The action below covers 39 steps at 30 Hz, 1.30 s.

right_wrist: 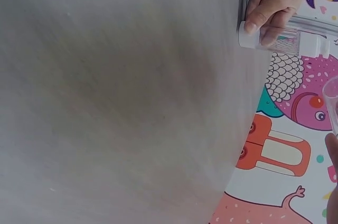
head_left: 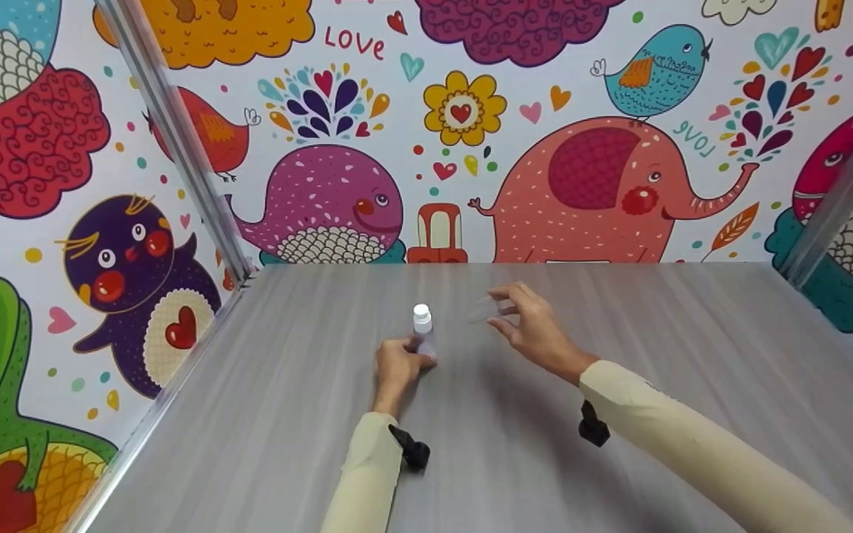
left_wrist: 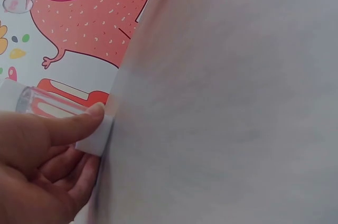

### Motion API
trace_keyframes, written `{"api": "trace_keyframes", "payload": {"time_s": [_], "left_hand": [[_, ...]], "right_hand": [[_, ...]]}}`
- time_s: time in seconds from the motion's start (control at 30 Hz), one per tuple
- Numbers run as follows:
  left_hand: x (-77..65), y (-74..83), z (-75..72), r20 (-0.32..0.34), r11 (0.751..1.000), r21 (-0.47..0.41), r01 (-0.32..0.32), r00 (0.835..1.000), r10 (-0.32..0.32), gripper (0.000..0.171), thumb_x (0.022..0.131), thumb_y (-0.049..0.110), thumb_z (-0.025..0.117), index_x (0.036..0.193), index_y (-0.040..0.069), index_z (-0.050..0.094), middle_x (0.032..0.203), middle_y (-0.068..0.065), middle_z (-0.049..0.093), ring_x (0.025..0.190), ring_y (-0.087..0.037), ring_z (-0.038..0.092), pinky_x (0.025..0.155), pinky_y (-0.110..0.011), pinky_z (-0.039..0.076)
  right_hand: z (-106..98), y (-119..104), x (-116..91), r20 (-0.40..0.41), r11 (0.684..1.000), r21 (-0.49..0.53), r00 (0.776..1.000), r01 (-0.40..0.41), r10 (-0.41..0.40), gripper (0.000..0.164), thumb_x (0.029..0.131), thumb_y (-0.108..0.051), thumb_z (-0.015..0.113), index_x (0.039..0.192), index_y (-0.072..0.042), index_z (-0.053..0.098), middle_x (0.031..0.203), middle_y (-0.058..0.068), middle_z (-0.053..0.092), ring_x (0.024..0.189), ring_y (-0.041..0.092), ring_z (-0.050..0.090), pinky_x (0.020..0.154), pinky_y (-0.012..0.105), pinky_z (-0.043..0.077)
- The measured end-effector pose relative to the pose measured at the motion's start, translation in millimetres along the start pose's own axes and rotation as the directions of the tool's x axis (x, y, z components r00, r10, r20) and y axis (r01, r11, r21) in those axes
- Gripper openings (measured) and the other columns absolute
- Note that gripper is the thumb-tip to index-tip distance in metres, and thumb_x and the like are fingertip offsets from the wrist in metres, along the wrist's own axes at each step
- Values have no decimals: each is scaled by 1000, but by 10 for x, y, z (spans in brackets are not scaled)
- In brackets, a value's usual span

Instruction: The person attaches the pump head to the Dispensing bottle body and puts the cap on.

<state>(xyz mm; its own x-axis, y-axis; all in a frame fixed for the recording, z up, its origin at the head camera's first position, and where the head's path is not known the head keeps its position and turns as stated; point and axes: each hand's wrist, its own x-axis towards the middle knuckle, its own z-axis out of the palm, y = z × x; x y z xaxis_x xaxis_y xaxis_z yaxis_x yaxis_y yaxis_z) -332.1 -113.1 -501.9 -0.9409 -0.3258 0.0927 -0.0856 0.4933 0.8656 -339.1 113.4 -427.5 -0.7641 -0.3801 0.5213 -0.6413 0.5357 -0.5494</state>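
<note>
A small clear bottle [head_left: 423, 323] with a white top and a white base stands upright on the table. My left hand [head_left: 397, 364] grips it low down, the thumb [left_wrist: 79, 124] lying along its side near the base [left_wrist: 96, 138]. Off to the right, raised above the tabletop, my right hand [head_left: 539, 331] pinches a clear hollow cap [head_left: 483, 309] between thumb and fingers. In the right wrist view the cap's round open end [right_wrist: 331, 87] faces toward the bottle's white nozzle top [right_wrist: 315, 46], with a gap between them.
The grey wood-grain table [head_left: 308, 444] stretches under both arms. A wall with printed cartoon animals [head_left: 589, 200] closes the back, and a metal frame post [head_left: 182, 141] rises at the left corner. Black wrist cameras [head_left: 594, 426] hang from both cream sleeves.
</note>
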Motion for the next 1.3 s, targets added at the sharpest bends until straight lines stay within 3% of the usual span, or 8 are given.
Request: {"api": "trace_keyframes", "payload": {"time_s": [0.33, 0.6, 0.93, 1.3], "left_hand": [[-2, 4, -10, 6, 1000, -1, -2, 1000, 2, 40, 66, 5, 86, 106, 5, 78, 108, -16, 76, 106, -30, 71, 93, -42, 53], [-7, -5, -2, -8, 1000, -4, -11, 1000, 11, 39, 65, 5, 86, 103, 4, 79, 105, -16, 77, 104, -31, 71, 92, -42, 53], [-3, 15, -7, -2, 1000, 5, -24, 1000, 24, 37, 66, 5, 85, 102, 4, 79, 103, -16, 77, 99, -31, 72, 90, -42, 54], [-5, 4, -10, -8, 999, 7, -50, 999, 50, 37, 66, 4, 84, 103, 2, 78, 100, -16, 77, 98, -31, 73, 89, -43, 54]], "right_hand": [[61, -73, 86, 28, 1000, -22, 999, -22, 23, 39, 86, -6, 75, 122, -5, 59, 119, 15, 64, 110, 30, 70, 91, 40, 56], [107, -108, 152, 34, 997, -40, 997, 69, -68, 41, 83, 1, 75, 122, -4, 62, 116, 14, 66, 106, 27, 70, 89, 36, 57], [180, -193, 251, 14, 991, -47, 992, 126, -126, 42, 84, 3, 74, 124, -2, 65, 118, 16, 69, 108, 28, 69, 89, 35, 57], [270, -280, 349, 19, 991, -51, 993, 120, -120, 41, 86, 0, 73, 125, -2, 62, 118, 16, 68, 111, 28, 69, 90, 36, 57]]}}
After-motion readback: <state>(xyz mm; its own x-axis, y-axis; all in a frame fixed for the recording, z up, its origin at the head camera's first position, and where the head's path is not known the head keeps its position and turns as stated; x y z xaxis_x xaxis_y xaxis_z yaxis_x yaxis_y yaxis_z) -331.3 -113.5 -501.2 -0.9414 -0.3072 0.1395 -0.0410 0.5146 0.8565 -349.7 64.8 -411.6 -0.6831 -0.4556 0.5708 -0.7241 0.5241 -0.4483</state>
